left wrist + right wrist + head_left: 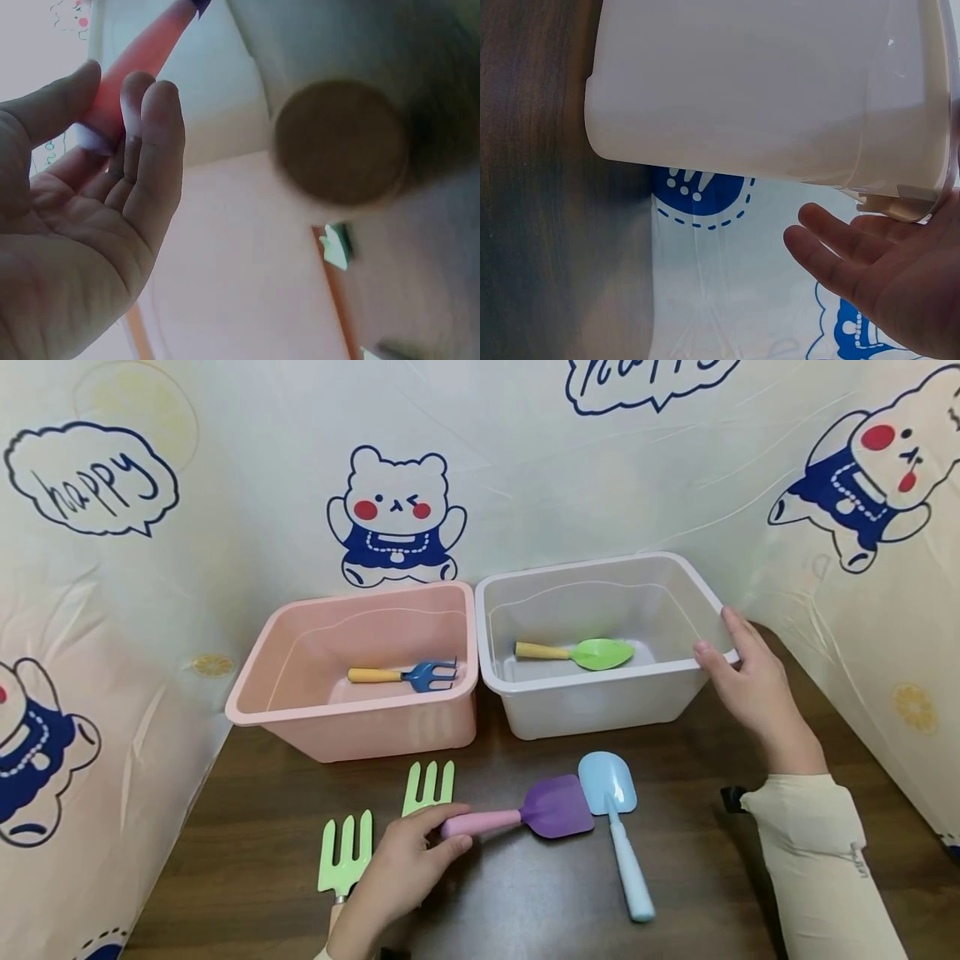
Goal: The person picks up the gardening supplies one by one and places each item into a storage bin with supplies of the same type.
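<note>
My left hand [408, 860] pinches the end of the pink handle of a toy shovel [558, 807] with a purple blade. In the left wrist view the thumb and fingers close round that handle [142, 64]. The purple blade's right edge meets the head of a light blue shovel [607, 783] lying on the table. My right hand [757, 685] grips the right front corner of the pale grey bin [600, 697] by its rim. Inside that bin lies a green trowel [602, 654] with a yellow handle. In the right wrist view, the right fingers [832, 255] reach below the rim.
A pink bin [375, 731] stands left of the grey one and holds a blue hand fork [429, 676]. Two green forks lie on the brown table [247, 843]: one fork [347, 856] beside my left wrist, another fork [430, 789] partly behind my left hand. A printed cloth [525, 485] surrounds the table.
</note>
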`<state>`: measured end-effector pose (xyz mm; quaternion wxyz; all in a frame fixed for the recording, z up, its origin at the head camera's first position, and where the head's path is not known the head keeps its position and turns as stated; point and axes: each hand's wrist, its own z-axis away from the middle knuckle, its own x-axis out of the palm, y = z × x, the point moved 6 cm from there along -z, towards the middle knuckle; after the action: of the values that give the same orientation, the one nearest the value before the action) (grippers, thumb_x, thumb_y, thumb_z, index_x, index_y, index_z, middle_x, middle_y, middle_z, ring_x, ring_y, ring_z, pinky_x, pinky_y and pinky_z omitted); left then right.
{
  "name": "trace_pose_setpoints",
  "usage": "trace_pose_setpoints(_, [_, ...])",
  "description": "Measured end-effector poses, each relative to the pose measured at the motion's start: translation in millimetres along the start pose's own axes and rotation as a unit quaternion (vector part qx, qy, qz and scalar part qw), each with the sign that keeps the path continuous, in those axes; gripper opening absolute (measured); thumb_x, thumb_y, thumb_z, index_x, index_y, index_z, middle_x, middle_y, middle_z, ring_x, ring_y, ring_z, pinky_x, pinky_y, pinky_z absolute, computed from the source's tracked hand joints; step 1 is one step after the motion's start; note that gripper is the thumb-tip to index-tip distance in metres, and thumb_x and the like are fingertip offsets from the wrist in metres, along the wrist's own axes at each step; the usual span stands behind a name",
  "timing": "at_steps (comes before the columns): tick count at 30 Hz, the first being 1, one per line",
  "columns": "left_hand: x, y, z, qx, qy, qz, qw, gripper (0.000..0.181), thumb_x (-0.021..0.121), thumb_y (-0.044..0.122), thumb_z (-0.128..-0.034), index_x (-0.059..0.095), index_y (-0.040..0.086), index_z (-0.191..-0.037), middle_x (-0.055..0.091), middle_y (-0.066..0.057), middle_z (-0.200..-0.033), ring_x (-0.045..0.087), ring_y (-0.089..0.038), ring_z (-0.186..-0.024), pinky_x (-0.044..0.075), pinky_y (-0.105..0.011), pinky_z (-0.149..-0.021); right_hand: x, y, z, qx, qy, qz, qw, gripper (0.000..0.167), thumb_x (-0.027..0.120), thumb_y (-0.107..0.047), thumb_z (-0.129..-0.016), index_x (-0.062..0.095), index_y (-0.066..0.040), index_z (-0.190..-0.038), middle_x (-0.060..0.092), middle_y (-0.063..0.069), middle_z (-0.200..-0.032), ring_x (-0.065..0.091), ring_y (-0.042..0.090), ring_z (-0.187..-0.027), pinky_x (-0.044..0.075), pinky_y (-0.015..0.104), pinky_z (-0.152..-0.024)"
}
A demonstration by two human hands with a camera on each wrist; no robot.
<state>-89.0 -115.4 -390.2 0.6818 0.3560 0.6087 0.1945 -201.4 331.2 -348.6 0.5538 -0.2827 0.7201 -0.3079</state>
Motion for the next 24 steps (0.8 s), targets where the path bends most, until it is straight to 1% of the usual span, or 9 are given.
trace_pose_setpoints(4, [-2.2,0.9,2.1,0.004,-0.005,0.000,1.0000,0.028,0.079,0.027,-0.0896,0.074,0.024,-0.117,0.069,0.008,-0.117,0.062,-0.014,-0.110,0.050,-0.045,-0.094,0.0,0.6,-0.7,0.009,-0.007,0.002,0.9999,0.077,0.049,-0.050,-0.103,0.013,-0.020,-0.164,0.010,0.014,-0.167,0.024,0.055,-0.141,0.021,0.078,-0.103])
trace_pose_setpoints(9, [-2.5,2.4,3.6,0.011,-0.007,-0.008,0.9999,0.028,0.079,0.028,-0.0896,0.074,0.023,-0.116,0.069,0.011,-0.114,0.063,-0.011,-0.105,0.051,-0.041,-0.091,0.4,1.9,-1.1,0.017,-0.014,0.002,0.9998,0.078,0.049,-0.052,-0.103,0.011,-0.021,-0.164,0.009,0.014,-0.168,0.025,0.055,-0.139,0.022,0.080,-0.100])
trace_pose_setpoints(12, [-2.9,3.6,3.3,0.014,-0.004,-0.006,0.9999,0.026,0.079,0.027,-0.0893,0.075,0.025,-0.115,0.069,0.011,-0.113,0.063,-0.010,-0.103,0.051,-0.040,-0.090,-0.4,1.5,-0.9,0.015,-0.013,-0.001,0.9998,0.078,0.049,-0.051,-0.103,0.011,-0.022,-0.164,0.010,0.015,-0.168,0.025,0.056,-0.139,0.022,0.080,-0.100])
trace_pose_setpoints(14, [-3.3,4.3,3.2,0.013,-0.003,-0.002,0.9999,0.026,0.080,0.026,-0.0889,0.075,0.026,-0.114,0.069,0.012,-0.113,0.063,-0.010,-0.104,0.051,-0.040,-0.090,-0.7,1.3,-0.9,0.014,-0.013,-0.003,0.9998,0.078,0.049,-0.051,-0.103,0.010,-0.023,-0.164,0.010,0.015,-0.167,0.025,0.056,-0.139,0.022,0.080,-0.100])
trace_pose_setpoints(16, [-3.8,4.1,2.9,0.006,-0.004,0.006,1.0000,0.026,0.080,0.024,-0.0884,0.075,0.028,-0.114,0.070,0.012,-0.112,0.063,-0.009,-0.102,0.051,-0.040,-0.090,-0.7,1.0,-0.7,0.012,-0.014,-0.005,0.9998,0.077,0.049,-0.051,-0.103,0.010,-0.023,-0.164,0.010,0.015,-0.167,0.025,0.055,-0.139,0.022,0.079,-0.100])
trace_pose_setpoints(18, [-4.6,3.9,2.8,-0.002,-0.005,0.017,0.9998,0.027,0.080,0.024,-0.0881,0.075,0.027,-0.114,0.069,0.013,-0.111,0.062,-0.009,-0.099,0.051,-0.037,-0.088,-0.4,1.2,-0.4,0.014,-0.016,-0.006,0.9998,0.078,0.049,-0.052,-0.103,0.009,-0.025,-0.164,0.009,0.014,-0.168,0.024,0.055,-0.140,0.022,0.080,-0.100])
trace_pose_setpoints(20, [-5.4,3.0,2.6,-0.011,-0.007,0.039,0.9992,0.027,0.081,0.023,-0.0881,0.075,0.026,-0.115,0.069,0.012,-0.105,0.061,-0.010,-0.089,0.052,-0.033,-0.079,-0.3,1.4,-0.1,0.016,-0.016,-0.006,0.9997,0.078,0.049,-0.052,-0.102,0.009,-0.026,-0.164,0.009,0.013,-0.168,0.024,0.055,-0.140,0.022,0.080,-0.099])
trace_pose_setpoints(22, [-6.5,2.7,1.9,-0.014,-0.007,0.069,0.9975,0.028,0.080,0.023,-0.0882,0.075,0.022,-0.116,0.069,0.009,-0.097,0.059,-0.011,-0.080,0.051,-0.029,-0.069,-0.2,1.7,0.2,0.018,-0.017,-0.006,0.9997,0.078,0.049,-0.053,-0.102,0.009,-0.026,-0.164,0.008,0.013,-0.168,0.023,0.055,-0.141,0.022,0.080,-0.099])
trace_pose_setpoints(24, [-7.3,1.9,0.7,-0.015,-0.008,0.111,0.9937,0.029,0.080,0.021,-0.0886,0.075,0.017,-0.117,0.067,0.004,-0.088,0.058,-0.013,-0.072,0.049,-0.027,-0.061,0.1,1.8,0.4,0.019,-0.018,-0.006,0.9996,0.079,0.049,-0.053,-0.102,0.008,-0.026,-0.164,0.008,0.013,-0.168,0.023,0.055,-0.141,0.022,0.080,-0.099])
